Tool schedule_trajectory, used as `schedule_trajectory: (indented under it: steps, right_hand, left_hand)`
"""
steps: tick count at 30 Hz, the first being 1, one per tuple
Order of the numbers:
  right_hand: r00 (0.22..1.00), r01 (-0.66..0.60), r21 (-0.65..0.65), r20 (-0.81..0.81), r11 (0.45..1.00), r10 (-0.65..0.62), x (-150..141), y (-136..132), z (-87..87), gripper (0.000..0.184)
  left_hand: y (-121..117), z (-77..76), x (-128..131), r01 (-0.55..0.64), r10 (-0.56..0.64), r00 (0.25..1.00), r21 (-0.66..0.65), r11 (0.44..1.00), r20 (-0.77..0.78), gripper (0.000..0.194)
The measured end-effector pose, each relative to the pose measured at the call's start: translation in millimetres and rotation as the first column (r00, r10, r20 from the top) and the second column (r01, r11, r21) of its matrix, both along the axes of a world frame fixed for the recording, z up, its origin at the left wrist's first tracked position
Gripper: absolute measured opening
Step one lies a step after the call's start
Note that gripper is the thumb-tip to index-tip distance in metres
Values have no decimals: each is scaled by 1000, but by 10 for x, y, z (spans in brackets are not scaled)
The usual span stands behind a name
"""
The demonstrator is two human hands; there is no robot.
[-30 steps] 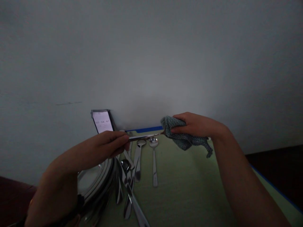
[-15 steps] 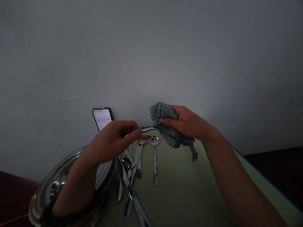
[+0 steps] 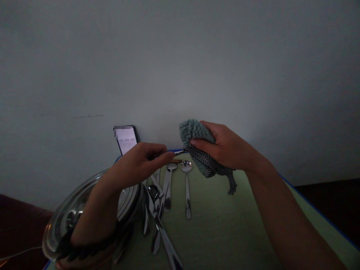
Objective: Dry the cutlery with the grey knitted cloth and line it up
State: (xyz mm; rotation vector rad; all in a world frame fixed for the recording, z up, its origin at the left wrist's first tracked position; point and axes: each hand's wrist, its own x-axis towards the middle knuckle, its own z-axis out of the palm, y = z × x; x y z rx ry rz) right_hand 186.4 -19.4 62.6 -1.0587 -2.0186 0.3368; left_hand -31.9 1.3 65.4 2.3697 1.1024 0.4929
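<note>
My left hand [image 3: 143, 165] pinches a slim piece of metal cutlery [image 3: 179, 153] by one end, between thumb and fingers. The other end disappears into a green cloth [image 3: 197, 131] with a checked underside, so its kind is hidden. Gripped round that cloth is my right hand [image 3: 225, 146], its thumb on top; a loose corner dangles below. A spoon [image 3: 188, 191] lies on the table under the cloth. To its left are another spoon [image 3: 171, 166] and several knives and other cutlery [image 3: 165, 240] in an overlapping pile.
A phone [image 3: 128, 140] showing a running timer leans against the grey wall [image 3: 180, 67]. Shiny round metal dishes [image 3: 132, 202] are stacked beneath my left forearm, beside a larger metal rim [image 3: 81, 187]. The light green table [image 3: 225, 232] has a blue edge.
Both hands have drawn closer together, the cutlery sinking deeper into the cloth. My right hand has shifted left and up. Over the last half second the grip stays nearly the same.
</note>
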Motion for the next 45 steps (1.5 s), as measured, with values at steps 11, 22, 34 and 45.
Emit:
schedule_trajectory:
  steps: [11, 22, 34, 45]
  right_hand:
    - [999, 17, 15, 46, 1000, -18, -4, -45, 36, 6]
    - [999, 8, 23, 40, 1000, -8, 38, -34, 27, 8]
    - [1000, -6, -217, -31, 976, 0, 123, -12, 26, 18]
    - [786, -355, -324, -611, 877, 93, 74, 48, -82, 36]
  left_hand:
    - [15, -32, 1, -1, 0, 1000, 51, 999, 16, 35]
    - [21, -73, 33, 50, -59, 998, 235, 971, 29, 17]
    - [4, -30, 42, 75, -132, 990, 610, 789, 49, 19]
    - [-23, 13, -11, 43, -62, 998, 586, 809, 13, 29]
